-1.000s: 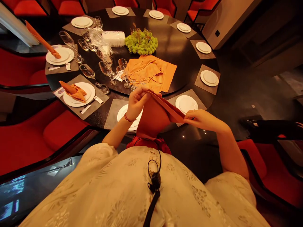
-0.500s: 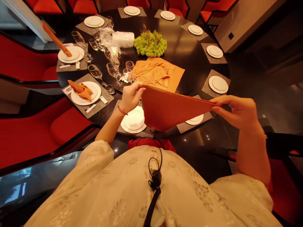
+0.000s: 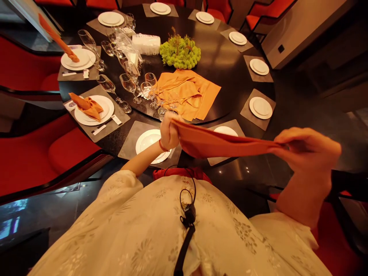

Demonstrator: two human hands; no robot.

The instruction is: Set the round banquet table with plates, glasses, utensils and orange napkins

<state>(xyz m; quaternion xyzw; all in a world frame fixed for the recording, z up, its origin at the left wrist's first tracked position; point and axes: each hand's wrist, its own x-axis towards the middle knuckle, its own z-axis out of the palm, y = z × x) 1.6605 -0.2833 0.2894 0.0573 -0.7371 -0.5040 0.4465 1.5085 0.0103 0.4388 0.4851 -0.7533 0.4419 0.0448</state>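
Between my hands an orange cloth napkin (image 3: 221, 143) is stretched sideways above the table's near edge, folded in layers. My left hand (image 3: 169, 132) is closed around its left end. The fingers of my right hand (image 3: 304, 147) pinch its right tip. Below my left hand, a white plate stack (image 3: 146, 142) rests on a grey placemat (image 3: 129, 143), partly covered by the hand. Behind the napkin, another white plate (image 3: 225, 130) shows only in part. A pile of orange napkins (image 3: 186, 94) lies on the dark round table (image 3: 230, 82) beyond.
Several wine glasses (image 3: 128, 85) stand left of the napkin pile. A green plant centrepiece (image 3: 180, 51) and a wrapped white pack (image 3: 146, 44) sit farther back. On a left plate is a folded napkin (image 3: 87, 107). A red chair (image 3: 73, 153) stands at left.
The napkin has gone from a hanging triangle to a narrower, gathered band. My left hand has closed round its end and moved lower; my right hand has moved right and slightly down.
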